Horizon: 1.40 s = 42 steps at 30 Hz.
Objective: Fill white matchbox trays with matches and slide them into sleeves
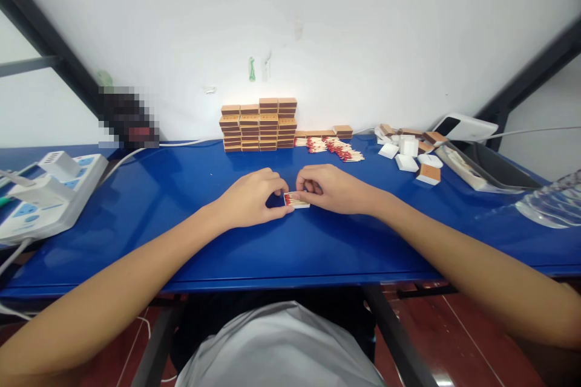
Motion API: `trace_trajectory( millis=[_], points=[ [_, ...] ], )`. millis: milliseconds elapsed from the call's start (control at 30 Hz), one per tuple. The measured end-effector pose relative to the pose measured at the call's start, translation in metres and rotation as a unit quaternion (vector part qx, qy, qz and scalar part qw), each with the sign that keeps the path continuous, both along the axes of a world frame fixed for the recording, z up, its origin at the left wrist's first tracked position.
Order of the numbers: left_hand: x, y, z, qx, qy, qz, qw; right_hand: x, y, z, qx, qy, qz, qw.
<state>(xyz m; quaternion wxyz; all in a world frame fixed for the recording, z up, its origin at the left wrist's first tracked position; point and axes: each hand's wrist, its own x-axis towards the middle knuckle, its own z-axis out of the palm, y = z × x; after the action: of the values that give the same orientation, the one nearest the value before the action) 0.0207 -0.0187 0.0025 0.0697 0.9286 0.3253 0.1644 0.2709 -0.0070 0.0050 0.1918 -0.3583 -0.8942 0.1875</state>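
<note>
A small white matchbox tray [303, 206] lies on the blue table in front of me, filled with red-headed matches [294, 199]. My left hand [256, 196] grips the tray's left end between thumb and forefinger. From the right, my right hand [329, 188] reaches over the tray, fingers curled and thumb resting on the matches; part of the tray is hidden beneath it. Beyond my hands lies a loose pile of matches [338, 148], their red heads mostly to the left. Left of that pile, closed matchboxes [258, 127] are stacked in several columns against the wall.
White trays [406, 162] and brown matchbox sleeves [429, 173] lie jumbled at the right. Behind them are a white device [467, 127] and a dark open case [499, 166]. A clear plastic bottle [551, 205] lies at far right. A power strip [54, 202] with plugs occupies the left.
</note>
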Motion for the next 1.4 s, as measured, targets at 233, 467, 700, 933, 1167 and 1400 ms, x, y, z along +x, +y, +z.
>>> trace_trajectory(
  millis=[233,467,700,933,1167,1400],
  points=[
    [0.0,-0.001,0.002,-0.006,0.009,0.001,1.0,0.073,0.042,0.016,0.07,-0.065,-0.131,0.987],
    [-0.001,0.0,0.002,-0.003,0.016,0.0,1.0,0.139,0.079,0.009,0.076,-0.152,-0.195,0.966],
    [-0.001,-0.001,0.002,-0.003,0.01,-0.005,1.0,0.133,0.082,-0.001,-0.018,-0.16,-0.198,0.967],
    [-0.001,0.0,0.002,-0.003,0.012,-0.005,1.0,0.132,0.083,-0.002,-0.033,-0.165,-0.184,0.968],
    [0.0,-0.001,0.002,-0.004,0.007,-0.004,1.0,0.089,0.05,0.014,-0.011,-0.087,-0.123,0.988],
    [0.0,0.0,0.0,0.002,0.001,-0.004,1.0,0.019,0.005,0.016,-0.012,-0.008,0.006,1.0]
  ],
)
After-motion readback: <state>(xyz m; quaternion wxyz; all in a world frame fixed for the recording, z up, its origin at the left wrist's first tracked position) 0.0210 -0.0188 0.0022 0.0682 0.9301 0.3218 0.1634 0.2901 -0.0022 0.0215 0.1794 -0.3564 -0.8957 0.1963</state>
